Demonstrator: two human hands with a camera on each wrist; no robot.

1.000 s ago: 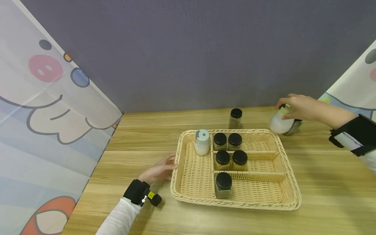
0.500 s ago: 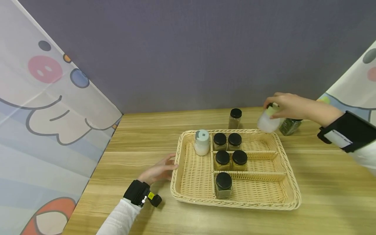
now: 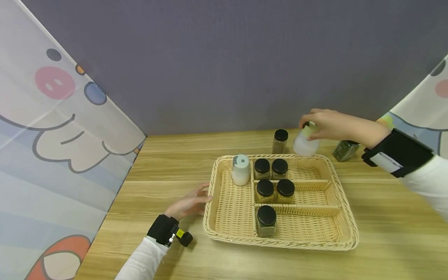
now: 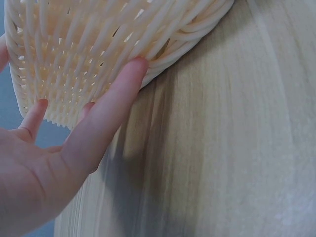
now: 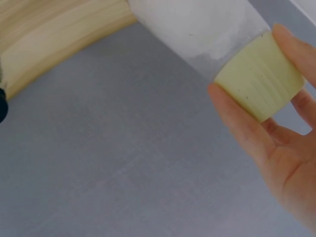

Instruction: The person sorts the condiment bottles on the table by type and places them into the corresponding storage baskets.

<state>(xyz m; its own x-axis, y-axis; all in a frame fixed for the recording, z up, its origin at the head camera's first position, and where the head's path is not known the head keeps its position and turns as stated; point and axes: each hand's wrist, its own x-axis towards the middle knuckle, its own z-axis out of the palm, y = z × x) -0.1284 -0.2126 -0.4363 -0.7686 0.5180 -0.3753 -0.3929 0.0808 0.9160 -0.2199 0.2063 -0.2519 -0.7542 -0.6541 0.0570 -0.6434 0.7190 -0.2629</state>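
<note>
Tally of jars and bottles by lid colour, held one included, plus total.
Black-lidded jars: 7 (5 in the basket, 2 on the table)
Pale blue-green-lidded bottle, in the basket: 1
Pale yellow-green-lidded bottle, in the right hand: 1
Total: 9

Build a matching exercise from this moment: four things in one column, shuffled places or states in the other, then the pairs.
Column one
1. Left hand
2. Right hand
3. Pale-capped bottle
4. Dark green jar

Column two
A. Pinching a white bottle by its yellow-green cap
B. On the table, outside the basket
C. Touching the basket's side
D. In the basket's left compartment

Pairs: 1-C, 2-A, 3-D, 4-B
</note>
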